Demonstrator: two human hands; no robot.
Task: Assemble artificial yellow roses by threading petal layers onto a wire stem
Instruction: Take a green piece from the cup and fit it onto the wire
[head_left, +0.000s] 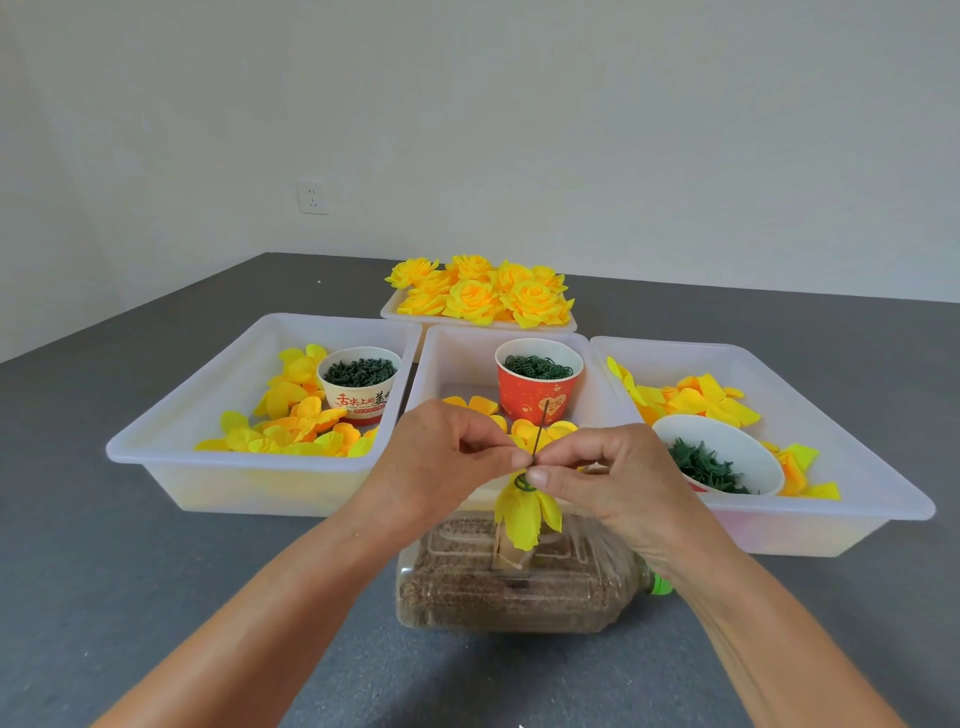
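A thin dark wire stem stands upright in front of me, rising from a holder on a plastic bottle filled with brown grain. Yellow petal layers hang folded down on the wire. A small green ring piece sits on the wire just above them. My left hand pinches the wire from the left. From the right, my right hand pinches at the same spot, its thumb against the green ring.
Three white trays hold loose yellow petals: left tray, middle tray, right tray. Cups of green parts stand in them: white cup, red cup, white bowl. Finished yellow roses fill a far tray.
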